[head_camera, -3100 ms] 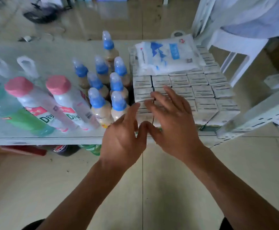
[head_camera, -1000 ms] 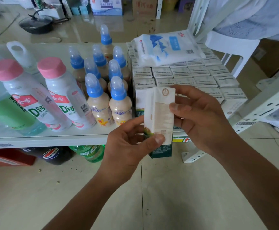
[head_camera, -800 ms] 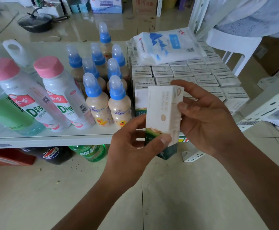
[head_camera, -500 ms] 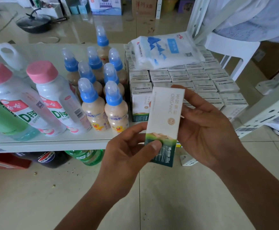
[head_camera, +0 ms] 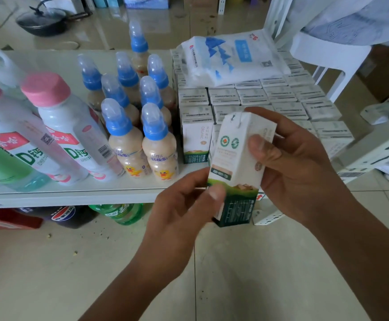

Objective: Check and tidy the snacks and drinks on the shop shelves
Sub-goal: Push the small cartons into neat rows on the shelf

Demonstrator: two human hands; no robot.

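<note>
hands | left hand (head_camera: 177, 218) and right hand (head_camera: 304, 172) grip carton (head_camera: 230, 147) | rotated: logo side now faces camera

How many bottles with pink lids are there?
2. One pink-lid bottle stands on the shelf beside the small blue-capped bottles; the other is left of it, at the picture's edge. More may be hidden.

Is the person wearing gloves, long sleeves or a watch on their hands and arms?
No. The left hand and the right hand are bare, with no gloves and no rings. The thumbnails look short and unpainted. The left forearm and the right forearm are bare too, with no sleeve, watch or bracelet anywhere up to the picture's edge.
</note>
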